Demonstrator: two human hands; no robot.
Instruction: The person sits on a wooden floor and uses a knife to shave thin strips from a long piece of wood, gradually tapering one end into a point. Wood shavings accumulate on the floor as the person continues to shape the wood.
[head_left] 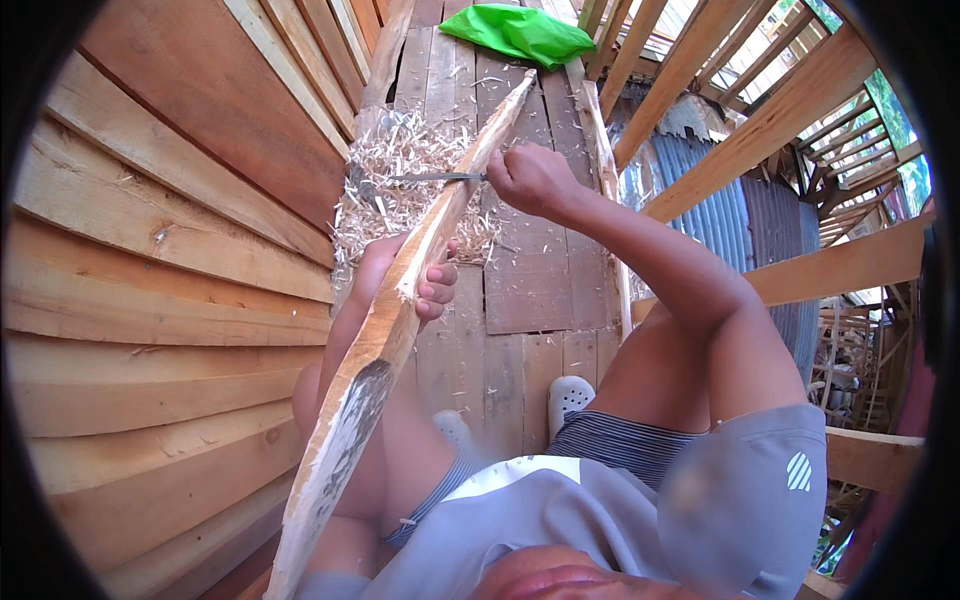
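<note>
A long, roughly hewn piece of wood (362, 360) slants from the lower left up to a narrower far end, with a dark, weathered patch on its near half. My left hand (436, 290) is wrapped around it near its middle, fingertips showing on the right side. Closed in a fist, my right hand (535, 178) grips a knife (430, 177), whose handle is hidden inside the fingers. The thin blade lies across the wood beyond my left hand and points left.
Curled wood shavings (410, 150) are heaped on the plank floor (530, 280). A bright green bag (518, 35) lies at the far end. Board walling (170, 300) rises close on the left; wooden railing (760, 120) and corrugated metal sheets (700, 195) are on the right.
</note>
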